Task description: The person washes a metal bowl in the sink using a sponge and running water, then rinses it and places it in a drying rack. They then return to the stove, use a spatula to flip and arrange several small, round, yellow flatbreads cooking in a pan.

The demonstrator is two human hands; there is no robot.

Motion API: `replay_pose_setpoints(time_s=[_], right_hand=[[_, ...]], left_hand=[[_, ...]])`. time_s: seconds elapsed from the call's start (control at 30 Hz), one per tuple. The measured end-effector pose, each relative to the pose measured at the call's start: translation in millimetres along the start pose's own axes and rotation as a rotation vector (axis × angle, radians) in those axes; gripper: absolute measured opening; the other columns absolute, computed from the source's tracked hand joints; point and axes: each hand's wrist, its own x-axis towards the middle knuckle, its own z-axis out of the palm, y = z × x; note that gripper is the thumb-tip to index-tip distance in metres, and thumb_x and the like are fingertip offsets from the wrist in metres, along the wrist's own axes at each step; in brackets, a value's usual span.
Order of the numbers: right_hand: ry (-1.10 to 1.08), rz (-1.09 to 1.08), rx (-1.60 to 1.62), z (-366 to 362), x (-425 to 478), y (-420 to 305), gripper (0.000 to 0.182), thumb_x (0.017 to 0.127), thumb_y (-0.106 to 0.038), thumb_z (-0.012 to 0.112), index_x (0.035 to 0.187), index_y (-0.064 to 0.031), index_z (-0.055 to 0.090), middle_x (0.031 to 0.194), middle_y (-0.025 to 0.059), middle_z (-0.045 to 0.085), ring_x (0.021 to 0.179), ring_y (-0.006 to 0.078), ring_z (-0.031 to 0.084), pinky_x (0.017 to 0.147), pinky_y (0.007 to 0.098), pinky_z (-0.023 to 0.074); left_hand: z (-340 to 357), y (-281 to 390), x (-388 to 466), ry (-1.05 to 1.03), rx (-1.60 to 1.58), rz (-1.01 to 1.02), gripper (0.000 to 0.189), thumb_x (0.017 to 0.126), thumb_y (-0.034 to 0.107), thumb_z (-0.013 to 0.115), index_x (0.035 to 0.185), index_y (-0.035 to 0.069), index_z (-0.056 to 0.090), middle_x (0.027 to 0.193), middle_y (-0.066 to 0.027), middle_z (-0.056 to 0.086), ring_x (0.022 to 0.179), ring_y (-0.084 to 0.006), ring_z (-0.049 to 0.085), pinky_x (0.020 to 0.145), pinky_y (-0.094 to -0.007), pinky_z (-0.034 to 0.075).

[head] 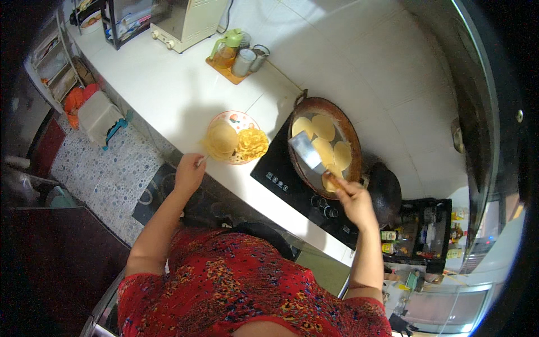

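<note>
My right hand (356, 200) grips the wooden handle of a metal spatula (306, 149), its broad blade over the left side of a large brown wok (356, 145). Several round pale dough wrappers (323, 127) lie in the wok, some touching or overlapping. The wok stands on a black cooktop (273, 172). At the plate's lower left, my left hand (191, 168) has its fingers curled; a small pale thing shows at the fingertips, too small to name. The patterned plate (236, 117) bears a stack of thin round wrappers (222, 139) and a yellow fried egg sheet (252, 144).
Beyond the plate, a wooden tray (236, 79) holds a green-topped oil jug (226, 48) and metal-lidded jars. A cream toaster oven (185, 25) stands farther back. Right of the wok are a black pan (385, 189) and a black rack (442, 231) with bottles.
</note>
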Motion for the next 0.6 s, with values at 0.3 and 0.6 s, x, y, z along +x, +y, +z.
replay_pose_setpoints(time_s=[0.3, 0.6], right_hand=[[-0.049, -0.107, -0.023, 102.2, -25.1, -44.4, 0.029, 0.075, -0.010, 0.066, 0.104, -0.0071, 0.064, 0.074, 0.0147, 0.058, 0.063, 0.0272, 0.056, 0.058, 0.0334, 0.0455], [-0.032, -0.034, -0.020, 129.4, -39.7, -50.8, 0.030, 0.074, -0.012, 0.065, 0.104, -0.0115, 0.065, 0.072, 0.0164, 0.057, 0.065, 0.0316, 0.056, 0.062, 0.0384, 0.0464]], left_hand=[[41.5, 18.7, 99.0, -0.163, 0.665, 0.115, 0.026, 0.073, 0.016, 0.056, 0.096, 0.005, 0.059, 0.102, -0.0102, 0.048, 0.103, -0.0269, 0.043, 0.088, -0.0394, 0.034], [63.2, 19.8, 115.6, 0.045, 0.594, 0.253, 0.018, 0.070, 0.013, 0.056, 0.086, 0.005, 0.059, 0.098, -0.0096, 0.053, 0.099, -0.0284, 0.046, 0.086, -0.0420, 0.034]])
